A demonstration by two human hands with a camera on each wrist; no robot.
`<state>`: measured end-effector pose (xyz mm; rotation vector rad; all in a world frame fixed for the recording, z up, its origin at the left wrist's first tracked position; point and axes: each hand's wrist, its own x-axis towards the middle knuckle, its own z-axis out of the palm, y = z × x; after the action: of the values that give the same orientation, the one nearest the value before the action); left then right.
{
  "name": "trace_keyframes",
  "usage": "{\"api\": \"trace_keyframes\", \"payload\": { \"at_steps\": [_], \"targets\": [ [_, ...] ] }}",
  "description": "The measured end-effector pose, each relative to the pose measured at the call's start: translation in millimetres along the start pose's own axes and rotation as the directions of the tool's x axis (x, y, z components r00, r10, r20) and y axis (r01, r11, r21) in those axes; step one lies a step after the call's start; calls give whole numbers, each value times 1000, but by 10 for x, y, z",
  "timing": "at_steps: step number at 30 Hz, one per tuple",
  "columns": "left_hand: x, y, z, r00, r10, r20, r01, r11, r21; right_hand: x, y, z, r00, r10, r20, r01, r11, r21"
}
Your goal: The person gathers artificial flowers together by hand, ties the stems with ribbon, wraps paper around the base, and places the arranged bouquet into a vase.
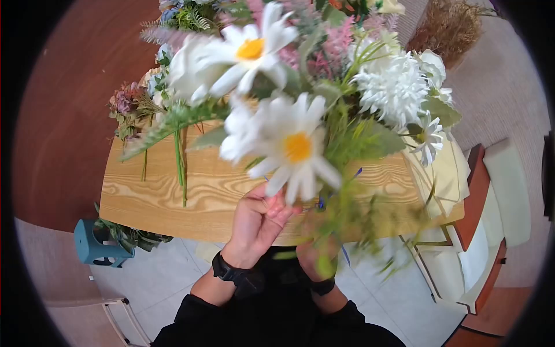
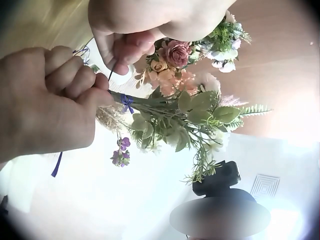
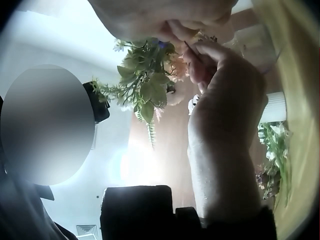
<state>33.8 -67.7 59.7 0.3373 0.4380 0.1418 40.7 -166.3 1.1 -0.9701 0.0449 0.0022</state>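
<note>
My right hand [image 2: 55, 95] grips the gathered stems of an artificial flower bouquet [image 1: 298, 144], its fingers curled round them. White daisies, pink sprays and green leaves [image 2: 195, 105] make up the bouquet. Just beyond that fist, a blue ribbon [image 2: 127, 102] is tied round the stems, and a loose blue ribbon end [image 2: 57, 165] hangs below the hand. My left hand [image 1: 260, 217] pinches a thin dark strand [image 2: 112, 71] that runs to the right fist; its exact kind I cannot tell. In the head view, blurred greenery partly covers the right hand.
More artificial flowers [image 1: 130, 104] lie on the wooden table [image 1: 231, 222] at left, stems toward me. Cream sheets [image 1: 439, 179] sit at its right edge. A blue stool [image 1: 95, 246] stands at lower left, a cream chair [image 1: 485, 220] at right, and dry brown grass [image 1: 448, 29] at back right.
</note>
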Motion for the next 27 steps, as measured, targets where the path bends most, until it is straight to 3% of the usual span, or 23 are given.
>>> {"api": "trace_keyframes", "payload": {
  "at_steps": [1, 2, 4, 6, 8, 10, 11, 12, 14, 15, 16, 17, 19, 20, 22, 23, 24, 25, 26, 27],
  "targets": [
    [67, -1, -76, 993, 4, 117, -5, 1000, 13, 7, -2, -7, 1000, -3, 2, 3, 1000, 5],
    [38, -11, -122, 993, 11, 121, -13, 1000, 18, 16, 4, -30, 999, -35, 12, 36, 995, -89],
    [-48, 6, -88, 969, 161, 187, -196, 963, 186, 54, 81, -33, 996, -81, 23, 84, 983, -163],
    [-95, 6, -119, 951, 169, 258, -235, 939, 250, 143, 190, -37, 931, -365, 31, 364, 915, -175],
    [-163, 10, -102, 901, 164, 402, -397, 686, 610, 150, 177, 10, 931, -362, 54, 365, 905, -218],
    [-271, -33, 70, 907, 192, 376, -410, 612, 676, 119, 172, 54, 940, -321, 115, 341, 886, -314],
    [-275, -85, 146, 896, 239, 375, -443, 555, 704, 110, 231, 19, 883, -426, 196, 468, 785, -405],
    [-286, -139, 207, 882, 293, 368, -470, 496, 730, 92, 214, 43, 884, -421, 204, 468, 792, -393],
    [-316, -266, 230, 904, 289, 315, -422, 487, 764, 15, 175, 79, 980, -177, 88, 181, 983, -43],
    [-314, -342, 174, 855, 263, 446, -513, 307, 802, -66, 346, -78, 970, 231, 78, -238, 828, 508],
    [-322, -381, 167, 796, 204, 569, -598, 125, 792, -92, 339, -85, 970, 231, 75, -237, 829, 507],
    [-337, -395, 190, 795, 201, 572, -601, 133, 788, -101, 314, -95, 983, 168, 71, -183, 887, 425],
    [-376, -393, 312, 627, -109, 772, -735, -412, 539, -80, 244, -90, 996, 31, 89, -52, 967, 248],
    [-403, -368, 338, 614, -108, 782, -744, -408, 529, -57, 206, -76, 993, -40, 107, 22, 987, 161],
    [-452, -217, 334, 455, -120, 883, -889, 5, 459, -2, 138, -49, 973, -179, 142, 182, 983, -5],
    [-461, -88, 311, 467, -57, 882, -884, -14, 467, 10, 123, -42, 958, -241, 153, 255, 963, -84],
    [-411, -8, 221, 496, 118, 860, -866, 134, 481, -7, 118, -58, 943, -289, 165, 316, 934, -167],
    [-385, 93, 92, 666, 251, 703, -746, 194, 637, -20, 122, -134, 989, -42, 144, 78, 964, -253],
    [-345, 150, -39, 788, 372, 491, -599, 274, 753, -56, 171, -159, 990, -32, 141, 68, 964, -256],
    [-203, 160, -137, 846, 410, 340, -485, 326, 812, -102, 232, -159, 978, -81, 194, 120, 973, -197]
  ]
}}
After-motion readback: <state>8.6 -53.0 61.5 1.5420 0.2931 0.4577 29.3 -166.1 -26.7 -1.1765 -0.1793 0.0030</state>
